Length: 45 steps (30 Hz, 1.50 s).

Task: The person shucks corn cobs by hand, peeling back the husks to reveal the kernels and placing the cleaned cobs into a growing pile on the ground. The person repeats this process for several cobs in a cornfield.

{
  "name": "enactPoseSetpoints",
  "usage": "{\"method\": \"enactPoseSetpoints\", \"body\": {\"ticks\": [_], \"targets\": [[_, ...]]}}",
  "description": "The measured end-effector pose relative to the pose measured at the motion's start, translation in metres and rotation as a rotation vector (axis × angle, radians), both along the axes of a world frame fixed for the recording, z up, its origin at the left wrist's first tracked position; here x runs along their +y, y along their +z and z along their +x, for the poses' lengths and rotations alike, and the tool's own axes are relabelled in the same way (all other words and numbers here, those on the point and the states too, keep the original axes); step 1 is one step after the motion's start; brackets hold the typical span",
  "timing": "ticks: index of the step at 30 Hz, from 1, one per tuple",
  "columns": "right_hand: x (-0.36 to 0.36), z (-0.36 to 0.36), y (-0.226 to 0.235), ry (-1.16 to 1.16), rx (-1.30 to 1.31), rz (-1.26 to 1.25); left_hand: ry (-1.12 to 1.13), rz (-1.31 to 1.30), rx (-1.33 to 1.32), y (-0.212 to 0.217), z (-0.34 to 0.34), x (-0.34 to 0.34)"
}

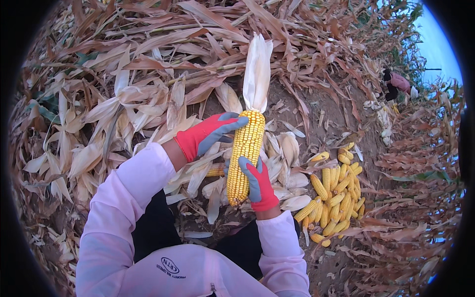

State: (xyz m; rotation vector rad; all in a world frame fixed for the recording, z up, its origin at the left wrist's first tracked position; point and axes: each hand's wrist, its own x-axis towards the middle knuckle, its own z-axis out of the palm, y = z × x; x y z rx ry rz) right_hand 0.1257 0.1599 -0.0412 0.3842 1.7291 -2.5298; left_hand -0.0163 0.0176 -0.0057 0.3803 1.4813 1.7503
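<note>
A large ear of corn (246,143) with yellow kernels is held upright in front of me, tilted slightly. Pale husk leaves (257,74) are still attached at its far end and stick out away from me; the kernels are bare. My right hand (258,183), in a red and grey glove, wraps round the lower part of the ear, with some fingers hidden behind it. At the upper left of the ear, my left hand (210,134), gloved alike, has its fingers against the kernels near the husk. Another yellow ear (215,171) lies partly covered behind my hands.
To the right, a pile of husked ears (336,193) rests on brown soil (326,126). Dry husks (109,123) and stalks (208,29) cover the ground left and ahead. Another person (397,83) is at the far right, beside standing dry plants (420,218).
</note>
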Motion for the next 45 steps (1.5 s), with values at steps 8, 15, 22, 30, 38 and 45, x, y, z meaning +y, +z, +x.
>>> {"method": "enactPoseSetpoints", "body": {"ticks": [8,15,22,30,38,45], "targets": [[0.006,-0.015,0.007,0.250,0.045,0.105,-0.077,0.232,-0.018,-0.001,0.013,-0.002],[0.095,-0.020,0.015,-0.327,0.202,-0.002,-0.093,-0.234,0.675,-0.026,0.006,-0.009],[0.101,-0.022,0.027,-0.462,0.301,-0.049,-0.058,-0.643,1.175,-0.028,0.025,-0.008],[0.110,-0.019,0.017,-0.718,0.238,-0.032,-0.099,-0.703,1.212,-0.017,0.030,-0.002],[0.099,-0.021,0.025,-0.798,0.192,0.375,-0.086,-0.499,0.841,-0.015,0.027,0.001],[0.061,-0.016,0.043,-0.743,0.226,0.448,-0.068,-0.191,0.196,-0.002,0.017,-0.001]]}}
